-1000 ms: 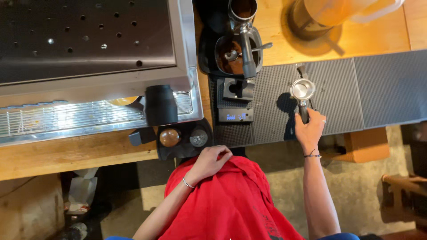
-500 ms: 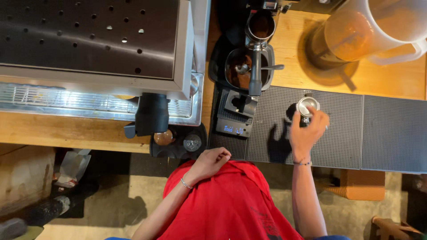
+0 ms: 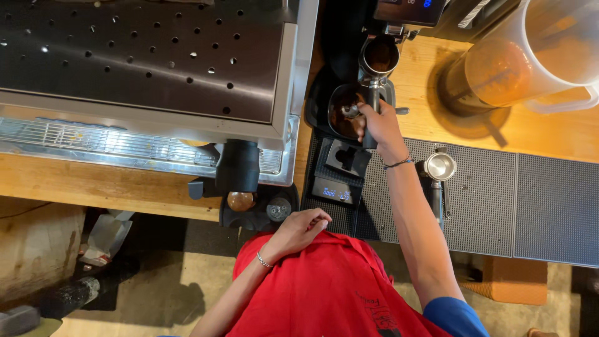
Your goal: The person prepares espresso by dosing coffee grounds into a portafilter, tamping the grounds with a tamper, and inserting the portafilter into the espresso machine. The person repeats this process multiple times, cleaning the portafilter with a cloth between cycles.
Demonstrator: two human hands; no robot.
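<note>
The left hand (image 3: 299, 229) rests loosely curled and holding nothing on the red apron (image 3: 324, 287), near the counter's edge. Farther out, the right hand (image 3: 378, 125) grips the dark handle of a metal portafilter (image 3: 378, 59), its round basket full of brown coffee grounds, under the grinder (image 3: 409, 11).

espresso machine (image 3: 150, 68), small scale (image 3: 331, 187), clear pitcher (image 3: 530, 50), dark mats (image 3: 499, 200).

With the small scale (image 3: 332, 187) as the dial's centre, the espresso machine (image 3: 150, 68) lies at ten o'clock, the grinder (image 3: 377, 59) at one, the pitcher (image 3: 530, 53) at two on the wooden counter (image 3: 549, 134), and the portafilter (image 3: 439, 167) at three on the rubber mat (image 3: 486, 200).
</note>
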